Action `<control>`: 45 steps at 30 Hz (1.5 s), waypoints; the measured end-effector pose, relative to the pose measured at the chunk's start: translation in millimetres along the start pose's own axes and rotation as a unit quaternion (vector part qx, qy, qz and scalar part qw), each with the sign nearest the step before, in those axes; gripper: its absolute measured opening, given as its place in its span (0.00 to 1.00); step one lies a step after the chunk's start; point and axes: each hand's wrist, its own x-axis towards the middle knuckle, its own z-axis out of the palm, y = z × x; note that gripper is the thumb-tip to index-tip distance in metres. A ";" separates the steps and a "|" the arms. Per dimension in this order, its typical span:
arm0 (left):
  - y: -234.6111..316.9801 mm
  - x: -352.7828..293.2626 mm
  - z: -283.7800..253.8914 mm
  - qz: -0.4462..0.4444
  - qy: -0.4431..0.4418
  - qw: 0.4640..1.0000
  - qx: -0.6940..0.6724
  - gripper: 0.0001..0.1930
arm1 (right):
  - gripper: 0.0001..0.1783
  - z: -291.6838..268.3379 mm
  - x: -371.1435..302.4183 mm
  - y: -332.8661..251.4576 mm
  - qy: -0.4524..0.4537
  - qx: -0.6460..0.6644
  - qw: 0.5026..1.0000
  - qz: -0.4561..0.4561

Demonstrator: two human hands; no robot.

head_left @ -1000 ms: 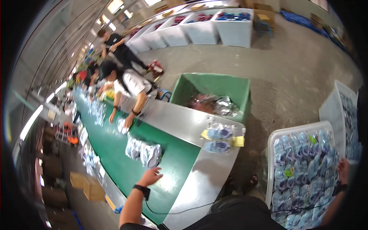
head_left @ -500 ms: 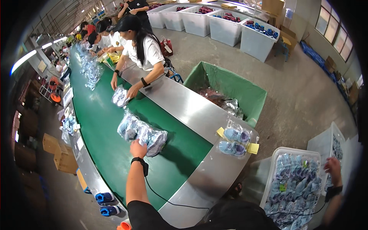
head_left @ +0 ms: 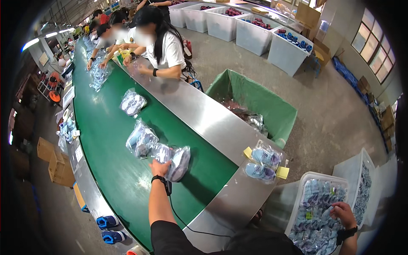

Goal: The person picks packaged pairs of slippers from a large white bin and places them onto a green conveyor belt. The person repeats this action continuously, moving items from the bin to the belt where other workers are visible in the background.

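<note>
My left hand [head_left: 160, 167] reaches over the green conveyor belt [head_left: 114, 157], its fingers closed on the near side of a clear-bagged pair of shoes [head_left: 180, 160]. Touching that pair on its far left is another bagged pair of light blue shoes [head_left: 141, 138]. A third bagged pair [head_left: 132, 103] lies farther up the belt. My right hand [head_left: 344, 214] is over a white tub [head_left: 297, 199] filled with bagged light blue shoes [head_left: 318, 225]. Its fingers are pinched together beside a pale shoe; what they grip is not clear.
Two light blue shoes [head_left: 263, 163] with yellow paper sit on the metal ledge. Beyond it stands a green-lined bin [head_left: 272, 106]. Co-workers [head_left: 163, 46] line the belt's far right side. Blue shoes [head_left: 111, 229] rest on the left edge. A black cord hangs from my left wrist.
My right hand has moved left and down over the tub. My left hand and the bagged shoes shifted slightly nearer. The co-worker has let go of the far bagged pair and drawn back.
</note>
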 end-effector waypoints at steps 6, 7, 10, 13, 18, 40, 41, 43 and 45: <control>-18.9 -113.4 17.1 0.229 0.164 0.955 -0.093 0.33 | 0.18 8.0 16.2 18.5 -0.038 -0.008 0.999 -0.013; -26.2 -137.9 18.4 0.279 0.163 0.943 -0.081 0.31 | 0.17 8.8 17.4 22.5 -0.048 -0.010 0.999 -0.015; -51.2 -208.3 19.7 0.376 0.126 0.910 -0.121 0.25 | 0.17 12.4 21.6 34.2 -0.055 -0.035 0.998 -0.004; -68.3 -266.2 20.8 0.050 -0.047 0.927 -0.369 0.25 | 0.17 19.0 26.8 44.3 -0.065 -0.012 0.998 -0.017; -67.6 -298.1 35.8 -0.169 -0.096 0.808 -0.556 0.45 | 0.17 29.3 36.4 54.0 -0.098 -0.009 0.994 -0.053; 139.7 -405.2 65.4 -0.059 -0.644 0.639 -0.417 0.48 | 0.16 42.4 47.9 81.7 -0.098 0.079 0.971 -0.202; 154.1 -415.7 68.0 -0.036 -0.665 0.629 -0.401 0.50 | 0.17 43.4 48.2 79.0 -0.101 0.091 0.969 -0.208; 180.7 -435.1 72.3 0.001 -0.702 0.612 -0.365 0.51 | 0.21 45.4 49.8 74.6 -0.105 0.126 0.970 -0.177; 202.1 -452.0 77.0 0.028 -0.735 0.592 -0.331 0.51 | 0.26 48.0 50.5 73.3 -0.108 0.164 0.968 -0.157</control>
